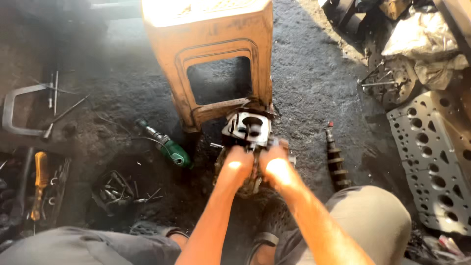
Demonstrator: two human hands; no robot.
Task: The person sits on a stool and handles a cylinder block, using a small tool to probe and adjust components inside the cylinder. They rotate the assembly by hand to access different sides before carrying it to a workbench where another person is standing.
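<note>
Down on the dark, oily floor [314, 83] we go, and biggest in view is the orange plastic stool [211, 54], standing upright dead ahead, sunlight blazing on its seat. Off to the right edge lies a grey metal plate full of round holes [434, 157], tilted against a heap of scrap. Centre stage, right at the foot of the stool, sits the grimy engine block [247, 128], its square top face with one big round bore turned up toward the camera. Both hands are on it: the left hand [236, 167] and the right hand [274, 167] side by side, fingers curled tight around the lower body of the block, clamping it between them. Just to the right, well clear of the hands, a dark camshaft [335, 159] lies on the floor. To the left, a green-handled tool [169, 146] rests near the stool's leg, and far left, a small orange-handled screwdriver [39, 184].
</note>
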